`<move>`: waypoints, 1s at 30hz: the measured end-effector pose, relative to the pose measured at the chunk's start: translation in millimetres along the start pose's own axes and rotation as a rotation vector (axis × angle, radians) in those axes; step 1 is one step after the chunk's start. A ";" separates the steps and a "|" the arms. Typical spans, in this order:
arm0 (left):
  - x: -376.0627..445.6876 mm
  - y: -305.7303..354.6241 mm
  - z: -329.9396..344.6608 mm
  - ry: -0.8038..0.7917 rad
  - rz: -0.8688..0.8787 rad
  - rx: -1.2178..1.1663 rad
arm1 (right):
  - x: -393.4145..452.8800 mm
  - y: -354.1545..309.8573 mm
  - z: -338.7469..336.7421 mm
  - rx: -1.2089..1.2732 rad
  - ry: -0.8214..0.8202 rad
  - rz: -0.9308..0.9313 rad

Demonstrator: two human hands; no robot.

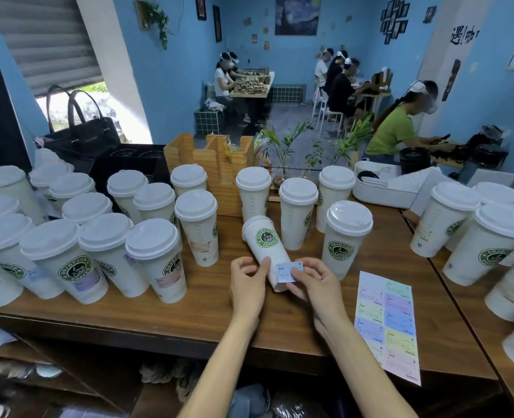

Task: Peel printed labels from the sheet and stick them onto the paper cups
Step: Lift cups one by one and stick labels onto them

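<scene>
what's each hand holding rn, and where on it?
Left hand steadies the tilted paper cup at its lower body, near the base. Right hand pinches the blue label by its right edge, pressing it against the cup's side.

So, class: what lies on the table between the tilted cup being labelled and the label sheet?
Only the right hand, pinching a blue label against the cup; otherwise bare wood up to the sheet, in the head view.

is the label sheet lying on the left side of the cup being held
No, the label sheet lies flat on the wooden table to the right of the tilted cup and the right hand.
</scene>
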State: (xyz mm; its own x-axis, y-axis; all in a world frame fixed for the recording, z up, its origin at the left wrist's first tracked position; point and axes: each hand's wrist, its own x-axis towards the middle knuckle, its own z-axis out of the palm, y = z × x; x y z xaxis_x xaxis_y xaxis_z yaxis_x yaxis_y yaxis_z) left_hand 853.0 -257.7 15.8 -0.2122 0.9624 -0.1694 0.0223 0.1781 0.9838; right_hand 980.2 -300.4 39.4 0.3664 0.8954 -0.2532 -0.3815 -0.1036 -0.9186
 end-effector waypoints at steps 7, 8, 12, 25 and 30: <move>16.7 7.7 23.0 -0.052 -0.146 0.178 | 6.3 -5.3 -2.0 -0.102 -0.131 0.194; 16.6 7.5 23.1 -0.049 -0.153 0.149 | 5.7 -6.5 -2.7 -0.131 -0.164 0.211; 16.7 -0.1 18.1 -0.063 -0.181 0.013 | 2.0 -9.7 -7.8 -0.184 -0.246 0.246; -9.4 17.7 -20.6 -0.246 -0.272 -0.499 | -20.8 -18.2 -23.3 -0.190 -0.389 0.277; -9.4 13.2 -25.8 -0.341 -0.185 -0.423 | -28.6 -32.8 -27.4 -0.055 -0.329 0.216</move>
State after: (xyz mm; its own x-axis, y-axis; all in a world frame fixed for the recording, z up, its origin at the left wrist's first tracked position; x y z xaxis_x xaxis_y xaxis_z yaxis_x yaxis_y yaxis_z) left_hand 830.1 -269.6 31.9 0.1530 0.9474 -0.2811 -0.3935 0.3193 0.8621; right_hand 1005.5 -334.5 68.5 -0.0123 0.9405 -0.3395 -0.3705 -0.3197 -0.8721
